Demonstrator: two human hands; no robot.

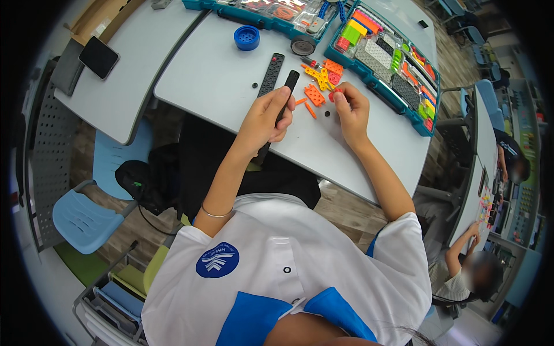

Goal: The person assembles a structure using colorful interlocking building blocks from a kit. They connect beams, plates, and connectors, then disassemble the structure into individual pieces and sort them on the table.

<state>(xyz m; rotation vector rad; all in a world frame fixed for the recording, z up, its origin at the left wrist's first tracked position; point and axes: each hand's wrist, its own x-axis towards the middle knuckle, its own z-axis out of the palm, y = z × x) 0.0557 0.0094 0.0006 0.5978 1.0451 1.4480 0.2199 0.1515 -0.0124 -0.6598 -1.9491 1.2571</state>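
My left hand [259,122] is closed around a long black building strip [292,79], which is held tilted above the table's near edge. My right hand [352,112] pinches a small red piece [334,93], partly hidden by the fingers. Just beyond the left hand lies a dark perforated plate [271,74] with a red dot near its far end. Between the hands sit an orange perforated block [314,96] and small orange pegs [310,111]. A yellow cross-shaped part [319,75] rests beyond them, beside orange and red blocks [333,67].
Teal cases of building parts stand at the back [259,23] and right [384,63]. A blue wheel rim [247,38] and a dark wheel [303,46] lie on the white table [202,69]. A phone [99,57] rests on the left table. Other people sit at the right.
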